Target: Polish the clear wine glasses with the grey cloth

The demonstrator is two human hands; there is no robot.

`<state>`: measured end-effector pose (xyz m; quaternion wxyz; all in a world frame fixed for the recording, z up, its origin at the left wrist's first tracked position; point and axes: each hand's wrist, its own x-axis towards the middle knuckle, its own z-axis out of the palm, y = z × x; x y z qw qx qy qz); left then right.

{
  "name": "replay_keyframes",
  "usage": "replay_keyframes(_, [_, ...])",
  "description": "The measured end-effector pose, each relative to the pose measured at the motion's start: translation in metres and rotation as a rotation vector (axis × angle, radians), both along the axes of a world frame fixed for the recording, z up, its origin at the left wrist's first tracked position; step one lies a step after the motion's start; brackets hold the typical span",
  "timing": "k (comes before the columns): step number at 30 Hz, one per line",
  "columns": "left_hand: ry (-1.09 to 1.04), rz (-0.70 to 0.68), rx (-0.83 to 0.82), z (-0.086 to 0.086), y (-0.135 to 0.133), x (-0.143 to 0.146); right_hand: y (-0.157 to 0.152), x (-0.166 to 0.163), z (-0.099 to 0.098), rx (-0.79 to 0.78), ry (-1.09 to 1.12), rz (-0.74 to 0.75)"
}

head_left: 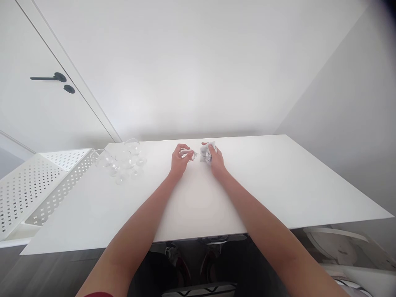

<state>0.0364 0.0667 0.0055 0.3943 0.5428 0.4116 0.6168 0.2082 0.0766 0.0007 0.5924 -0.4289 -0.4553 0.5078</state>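
My left hand [179, 161] grips the bowl of a clear stemmed glass [192, 155], held on its side above the white table [198, 202]. The stem points right, towards my right hand [218, 160]. A pale, crumpled cloth [203, 153] is pinched in my right hand and folded around the foot end of the glass. The foot itself is mostly hidden by the cloth and fingers.
Several clear stemmed glasses [122, 178] stand close together at the table's left end. Beside that end is a white perforated rack [46, 181]. A wall [198, 82] rises behind the table. A door with a black handle [46, 78] is at the left.
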Motion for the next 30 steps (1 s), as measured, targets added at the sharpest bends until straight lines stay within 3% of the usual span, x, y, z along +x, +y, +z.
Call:
replay_keyframes(2, [-0.013, 0.060, 0.004, -0.0004, 0.0006, -0.0008, -0.0012, -0.0008, 0.0012, -0.029, -0.015, 0.026])
replay_keyframes(4, [-0.034, 0.117, 0.005, -0.0005, 0.0009, -0.0015, -0.0032, -0.0014, 0.0034, 0.037, -0.041, 0.037])
replay_keyframes(7, [-0.036, 0.071, -0.008, 0.0000, 0.0002, -0.0013, -0.0045, -0.0013, 0.0058, 0.139, -0.057, 0.027])
replay_keyframes(10, [-0.012, -0.001, -0.006, 0.0005, -0.0007, -0.0004, -0.0020, -0.0017, 0.0043, 0.019, 0.001, 0.020])
replay_keyframes(13, [-0.019, 0.062, 0.005, 0.0005, -0.0004, -0.0004, -0.0008, -0.0030, 0.0019, -0.067, 0.027, 0.042])
replay_keyframes(15, [-0.037, 0.116, -0.009, 0.0006, 0.0003, -0.0007, -0.0020, -0.0031, 0.0021, 0.012, -0.010, 0.037])
replay_keyframes(18, [-0.039, 0.071, -0.040, 0.0011, 0.0004, -0.0007, -0.0033, -0.0017, 0.0031, 0.131, -0.051, 0.015])
replay_keyframes(20, [-0.024, 0.029, -0.038, 0.0018, 0.0000, -0.0004, -0.0026, -0.0011, 0.0028, 0.088, -0.022, 0.025])
replay_keyframes(23, [-0.031, 0.094, -0.011, 0.0024, -0.0009, 0.0002, -0.0027, -0.0023, 0.0024, 0.005, -0.006, 0.048])
replay_keyframes(27, [-0.046, 0.130, 0.012, 0.0021, -0.0016, 0.0010, -0.0067, -0.0036, 0.0061, 0.134, -0.110, 0.015])
replay_keyframes(30, [-0.020, 0.056, 0.010, 0.0014, -0.0015, 0.0012, -0.0064, -0.0028, 0.0072, 0.088, -0.073, -0.003])
